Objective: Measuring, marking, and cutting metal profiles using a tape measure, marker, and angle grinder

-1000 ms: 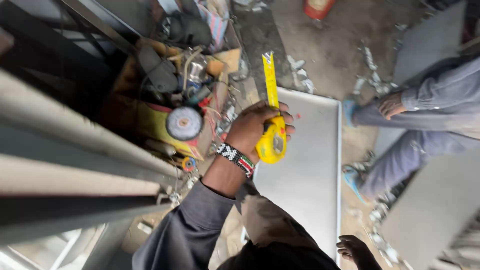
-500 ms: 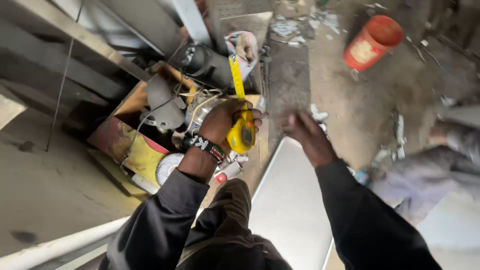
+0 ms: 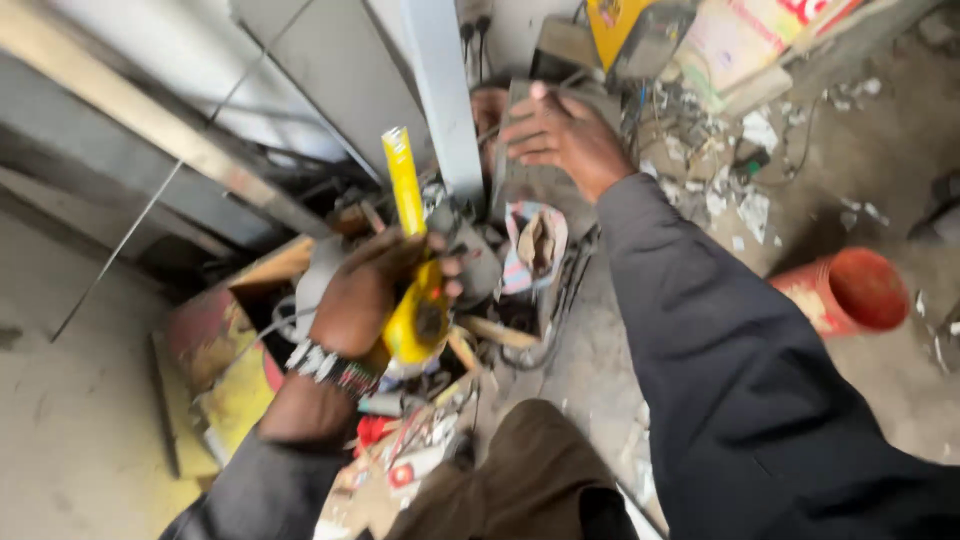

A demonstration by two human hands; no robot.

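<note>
Hands over a cluttered cardboard box [image 3: 215, 345] of tools and cables.
Left hand [image 3: 365, 295] grips a yellow tape measure [image 3: 415, 320], blade out; right hand [image 3: 560, 135], fingers spread, touches a grey panel [image 3: 545, 180]; red bucket [image 3: 850, 290] lies tipped nearby.

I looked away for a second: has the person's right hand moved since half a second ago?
Yes. The right hand has reached forward, away from the body, past the yellow tape measure in the left hand, to a grey sheet leaning among the clutter.

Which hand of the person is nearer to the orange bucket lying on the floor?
The right hand. It is stretched forward at the top, up-left of the orange bucket. The left hand holds a yellow tape measure farther off, across the clutter.
</note>
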